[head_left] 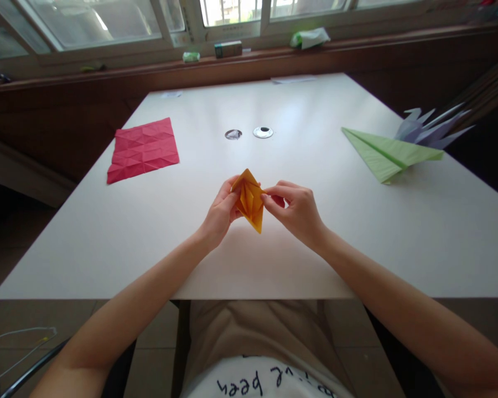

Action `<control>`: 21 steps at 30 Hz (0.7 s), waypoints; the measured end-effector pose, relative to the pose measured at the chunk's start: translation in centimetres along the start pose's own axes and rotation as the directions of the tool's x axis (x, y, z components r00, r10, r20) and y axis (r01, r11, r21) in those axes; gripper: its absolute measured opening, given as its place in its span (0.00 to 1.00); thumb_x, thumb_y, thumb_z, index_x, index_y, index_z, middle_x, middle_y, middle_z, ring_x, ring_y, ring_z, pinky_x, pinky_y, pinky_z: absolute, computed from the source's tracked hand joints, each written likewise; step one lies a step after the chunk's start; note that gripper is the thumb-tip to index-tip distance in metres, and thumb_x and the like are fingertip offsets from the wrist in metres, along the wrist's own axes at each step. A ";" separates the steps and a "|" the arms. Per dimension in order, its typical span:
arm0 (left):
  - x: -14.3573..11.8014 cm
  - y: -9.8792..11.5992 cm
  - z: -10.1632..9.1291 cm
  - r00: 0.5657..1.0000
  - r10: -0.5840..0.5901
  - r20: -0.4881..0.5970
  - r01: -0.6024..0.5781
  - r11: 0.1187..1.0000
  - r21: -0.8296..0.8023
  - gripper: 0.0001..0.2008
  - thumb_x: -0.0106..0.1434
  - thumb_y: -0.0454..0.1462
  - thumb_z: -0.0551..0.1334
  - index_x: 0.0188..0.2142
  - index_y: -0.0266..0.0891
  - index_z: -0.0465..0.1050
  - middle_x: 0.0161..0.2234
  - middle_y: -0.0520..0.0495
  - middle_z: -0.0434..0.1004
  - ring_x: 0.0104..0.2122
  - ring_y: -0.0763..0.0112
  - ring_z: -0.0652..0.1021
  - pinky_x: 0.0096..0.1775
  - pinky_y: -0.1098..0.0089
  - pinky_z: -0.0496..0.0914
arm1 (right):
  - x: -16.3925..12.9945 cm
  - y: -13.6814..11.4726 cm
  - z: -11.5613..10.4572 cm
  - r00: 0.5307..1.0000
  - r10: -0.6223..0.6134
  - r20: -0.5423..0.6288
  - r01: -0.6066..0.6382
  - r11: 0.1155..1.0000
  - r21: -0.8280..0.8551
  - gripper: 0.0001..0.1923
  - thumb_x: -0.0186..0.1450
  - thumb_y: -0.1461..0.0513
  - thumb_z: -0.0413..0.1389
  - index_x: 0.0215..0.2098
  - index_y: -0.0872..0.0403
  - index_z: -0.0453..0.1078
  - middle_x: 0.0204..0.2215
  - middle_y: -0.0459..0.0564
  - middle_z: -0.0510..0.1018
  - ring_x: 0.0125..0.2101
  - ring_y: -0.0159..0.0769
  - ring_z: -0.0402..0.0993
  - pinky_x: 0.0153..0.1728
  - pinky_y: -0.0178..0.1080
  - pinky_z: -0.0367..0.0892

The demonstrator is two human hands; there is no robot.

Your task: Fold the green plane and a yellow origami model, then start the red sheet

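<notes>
We hold a folded orange paper piece (249, 200) up over the near middle of the white table (216, 243), both hands on it. Our left hand (219, 213) grips its left edge, thumb and fingertips pinched on the paper. Our right hand (297, 210) pinches the right edge, fingertips closed on a flap, the other fingers curled in. The piece is diamond-shaped, one point up and one point down, with creases running along its length. We cannot tell whether its lower tip touches the table.

On the far left of the table lies a red creased paper sheet (144, 149), flat, covered with a grid of folds, well apart from our hands. On the far right lies a green folded paper plane (388, 152), its nose pointing toward the table middle. Just behind it, at the right edge, sits a pale purple folded paper shape (429, 130) with several spikes. Two small round cable holes (263, 132) sit near the table middle, beyond the orange piece. A windowsill (249, 55) runs along behind the table with a few small things on it, too small to make out.
</notes>
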State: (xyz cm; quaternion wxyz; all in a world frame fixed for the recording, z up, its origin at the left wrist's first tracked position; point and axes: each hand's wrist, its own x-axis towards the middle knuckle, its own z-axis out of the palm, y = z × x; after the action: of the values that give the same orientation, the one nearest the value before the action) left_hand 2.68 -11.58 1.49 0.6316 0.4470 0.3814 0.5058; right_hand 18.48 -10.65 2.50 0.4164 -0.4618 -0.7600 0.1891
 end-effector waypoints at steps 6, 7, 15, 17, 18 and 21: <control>-0.4 -0.4 0.4 0.998 -0.017 0.054 0.013 0.998 0.069 0.21 0.59 0.43 0.60 0.50 0.43 0.58 0.44 0.46 0.72 0.40 0.67 0.76 0.41 0.65 0.70 | -0.7 0.2 1.2 0.999 0.003 0.032 0.000 0.996 -0.084 0.07 0.56 0.64 0.53 0.21 0.56 0.67 0.18 0.43 0.65 0.20 0.26 0.58 0.24 0.33 0.55; -0.4 -0.5 0.5 0.998 -0.020 0.067 0.014 0.996 0.085 0.23 0.57 0.41 0.62 0.50 0.43 0.57 0.43 0.46 0.72 0.39 0.67 0.76 0.41 0.65 0.70 | -0.8 0.3 1.4 0.999 0.001 0.042 0.003 0.996 -0.093 0.07 0.56 0.64 0.53 0.20 0.55 0.65 0.18 0.43 0.65 0.20 0.26 0.58 0.24 0.33 0.54; -0.4 -1.2 0.2 0.987 0.134 0.091 -0.158 0.916 0.370 0.28 0.56 0.40 0.63 0.54 0.42 0.57 0.49 0.44 0.68 0.48 0.64 0.71 0.49 0.66 0.65 | -1.1 0.2 1.9 0.999 0.020 0.047 -0.017 0.997 -0.075 0.05 0.52 0.69 0.50 0.20 0.55 0.63 0.19 0.44 0.67 0.21 0.28 0.59 0.25 0.33 0.54; -0.4 -1.1 0.1 0.984 0.156 0.087 -0.178 0.903 0.391 0.27 0.57 0.40 0.61 0.55 0.41 0.57 0.52 0.43 0.67 0.50 0.62 0.69 0.51 0.65 0.63 | -1.0 0.0 1.8 0.999 0.040 0.030 -0.038 0.998 -0.056 0.06 0.54 0.67 0.51 0.20 0.55 0.63 0.18 0.43 0.66 0.20 0.28 0.58 0.24 0.33 0.54; -0.3 -1.1 0.0 0.985 0.157 0.077 -0.175 0.908 0.381 0.27 0.57 0.40 0.60 0.56 0.41 0.58 0.52 0.43 0.67 0.51 0.62 0.69 0.51 0.65 0.63 | -0.9 -0.1 1.8 0.998 0.053 0.022 -0.052 0.998 -0.044 0.06 0.55 0.66 0.52 0.20 0.55 0.63 0.17 0.43 0.66 0.20 0.27 0.58 0.24 0.33 0.54; -0.2 -1.1 -0.2 0.991 0.133 0.027 -0.135 0.935 0.328 0.24 0.58 0.39 0.55 0.55 0.39 0.60 0.52 0.43 0.68 0.51 0.60 0.69 0.51 0.63 0.64 | -0.8 -0.3 1.7 0.995 0.094 0.009 -0.094 0.996 -0.005 0.09 0.58 0.62 0.53 0.21 0.55 0.65 0.17 0.43 0.67 0.19 0.27 0.58 0.24 0.33 0.54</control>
State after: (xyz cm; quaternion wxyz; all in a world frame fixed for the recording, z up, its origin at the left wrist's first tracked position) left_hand 2.77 -11.81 0.39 0.5131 0.5719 0.4278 0.4761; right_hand 17.15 -11.28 1.37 0.4022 -0.4973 -0.7398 0.2089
